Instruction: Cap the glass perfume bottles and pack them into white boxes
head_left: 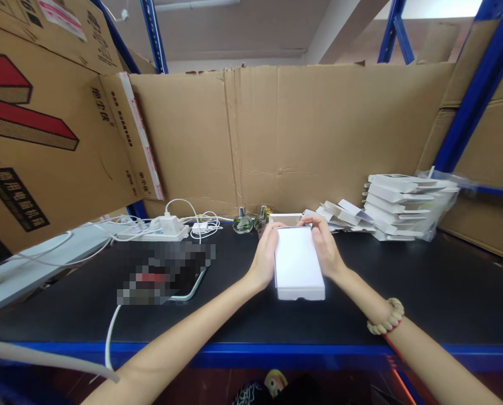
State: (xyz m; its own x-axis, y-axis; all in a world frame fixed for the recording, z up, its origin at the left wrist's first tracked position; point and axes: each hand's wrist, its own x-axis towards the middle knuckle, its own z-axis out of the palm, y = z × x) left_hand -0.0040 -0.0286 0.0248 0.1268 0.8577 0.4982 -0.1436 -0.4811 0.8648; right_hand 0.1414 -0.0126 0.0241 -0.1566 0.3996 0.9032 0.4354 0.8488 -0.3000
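I note left hand (265, 254) and right hand (326, 247) partly curled, clasping opposite sides of the white box (299, 260), likely to keep it steady.

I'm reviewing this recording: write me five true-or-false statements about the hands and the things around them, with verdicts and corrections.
1. The left hand and right hand hold a white box. True.
2. The beige bracelet is on the left arm. False: the beige bracelet is on the right arm.
3. The tabletop is black. True.
4. In the picture, the power strip lies right of the glass bottles. False: the power strip lies left of the glass bottles.
5. A white cardboard stack stands right of the box. True.
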